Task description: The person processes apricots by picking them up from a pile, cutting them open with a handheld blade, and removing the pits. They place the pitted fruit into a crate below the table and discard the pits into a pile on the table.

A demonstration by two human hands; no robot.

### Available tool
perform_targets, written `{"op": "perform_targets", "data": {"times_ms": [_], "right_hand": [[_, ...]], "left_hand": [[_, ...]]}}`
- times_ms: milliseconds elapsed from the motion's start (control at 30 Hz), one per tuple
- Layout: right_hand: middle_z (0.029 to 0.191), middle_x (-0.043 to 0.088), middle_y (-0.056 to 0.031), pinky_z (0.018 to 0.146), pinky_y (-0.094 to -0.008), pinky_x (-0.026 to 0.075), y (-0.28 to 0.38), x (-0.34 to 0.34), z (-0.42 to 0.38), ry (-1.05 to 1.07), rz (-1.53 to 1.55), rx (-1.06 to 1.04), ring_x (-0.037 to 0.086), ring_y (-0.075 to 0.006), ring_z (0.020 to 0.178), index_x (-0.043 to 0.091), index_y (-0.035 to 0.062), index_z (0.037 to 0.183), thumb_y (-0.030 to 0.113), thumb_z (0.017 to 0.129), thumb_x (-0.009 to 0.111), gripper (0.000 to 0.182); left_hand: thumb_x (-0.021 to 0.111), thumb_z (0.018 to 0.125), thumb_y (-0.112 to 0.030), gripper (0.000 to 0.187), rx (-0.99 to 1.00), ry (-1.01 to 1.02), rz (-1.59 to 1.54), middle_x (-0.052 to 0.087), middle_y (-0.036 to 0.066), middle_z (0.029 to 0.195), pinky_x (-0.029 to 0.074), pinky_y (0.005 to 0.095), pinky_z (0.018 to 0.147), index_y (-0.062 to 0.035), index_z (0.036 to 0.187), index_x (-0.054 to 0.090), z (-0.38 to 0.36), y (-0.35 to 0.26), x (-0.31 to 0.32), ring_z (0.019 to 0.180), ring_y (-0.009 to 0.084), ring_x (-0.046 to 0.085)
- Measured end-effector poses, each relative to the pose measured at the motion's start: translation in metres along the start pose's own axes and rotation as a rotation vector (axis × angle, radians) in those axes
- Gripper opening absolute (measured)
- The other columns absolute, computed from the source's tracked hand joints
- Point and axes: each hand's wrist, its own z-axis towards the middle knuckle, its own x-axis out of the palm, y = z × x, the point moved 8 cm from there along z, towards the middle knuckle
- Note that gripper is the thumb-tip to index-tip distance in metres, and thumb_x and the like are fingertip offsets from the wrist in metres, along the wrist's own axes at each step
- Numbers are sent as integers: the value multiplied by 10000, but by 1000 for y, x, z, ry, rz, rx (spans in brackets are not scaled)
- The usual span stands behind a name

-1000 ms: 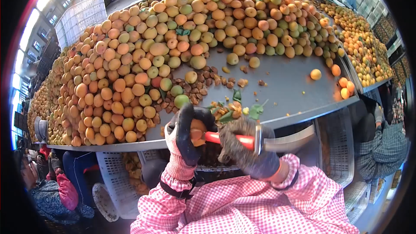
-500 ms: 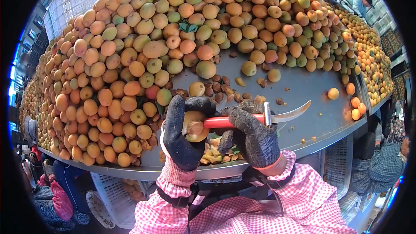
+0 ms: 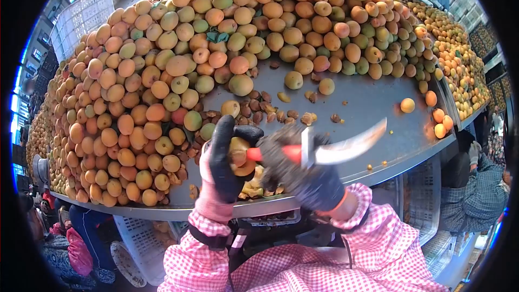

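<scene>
The left hand (image 3: pixel 223 165) cups a small, soft, easily bruised apricot (image 3: pixel 240 154), fingers curled round it, while the right hand (image 3: pixel 303 176) beside it grips the knife (image 3: pixel 324 151) firmly by its red handle.

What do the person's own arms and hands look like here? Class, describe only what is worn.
The left hand wears a black glove with a pink knitted cuff; the right hand wears a dark speckled knit glove edged in orange. Both arms are in pink-and-white checked sleeves, with a dark band at each wrist.
</scene>
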Motion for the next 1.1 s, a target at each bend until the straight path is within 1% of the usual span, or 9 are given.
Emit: {"op": "perform_targets", "data": {"times_ms": [200,300,400,533,600,667,767,933,1100], "right_hand": [[764,646,-140,433,-282,490,-37,-18,3,-43,723,443,603,-185,503,593,-22,939,179,857,627,220],[718,613,-80,473,-299,475,-28,-22,5,-23,458,306,602,-187,558,609,12,911,165,849,612,165],[683,542,-65,562,-389,446,-2,-12,8,-60,184,72,569,-270,661,598,54,849,120,752,641,125],[747,554,-75,541,-395,440,32,-5,-2,-126,-434,-517,563,-280,627,586,51,824,124,743,659,131],[821,576,-80,530,-382,464,58,-9,-6,-104,-881,-755,587,-266,602,584,41,853,95,766,659,127],[828,590,-85,581,-344,496,31,-41,13,-109,99,-306,617,-237,661,594,33,911,60,788,648,137],[818,604,-110,620,-321,508,22,-37,5,-89,47,-103,629,-227,690,593,11,946,54,794,653,169],[932,612,-150,729,-302,471,4,19,-9,-2,-390,-330,614,-239,821,593,8,1091,142,826,676,308],[793,607,-214,638,-409,470,-33,29,5,132,117,95,607,-360,724,571,-11,1005,262,790,678,363]], "left_hand": [[694,663,-22,695,-14,137,246,644,91,978,474,299,822,27,1301,422,-11,14,1,882,168,609],[578,795,-29,474,-829,21,-389,638,42,965,430,303,839,2,1262,502,-29,55,20,909,152,561],[494,953,-305,382,-582,-141,-178,583,9,675,405,225,531,24,822,637,-10,31,16,573,68,497],[675,797,-146,626,-599,70,-187,613,104,995,504,299,745,12,1328,382,-18,52,5,787,172,616],[490,944,-273,379,33,-51,231,663,125,890,510,283,666,42,1153,518,3,-14,-3,772,188,651],[354,978,-400,506,20,-24,247,661,149,877,525,271,613,43,1193,468,1,-20,-5,797,211,660],[316,990,-389,504,-617,-88,-567,661,141,883,527,283,641,42,1078,562,-15,23,-1,815,208,650],[327,987,-396,512,-334,-216,-194,632,122,998,446,316,836,38,1102,571,-12,9,-5,907,167,587],[397,913,-253,348,-424,-189,-124,607,94,962,457,325,830,13,1017,597,-12,2,-7,906,188,584]]}}
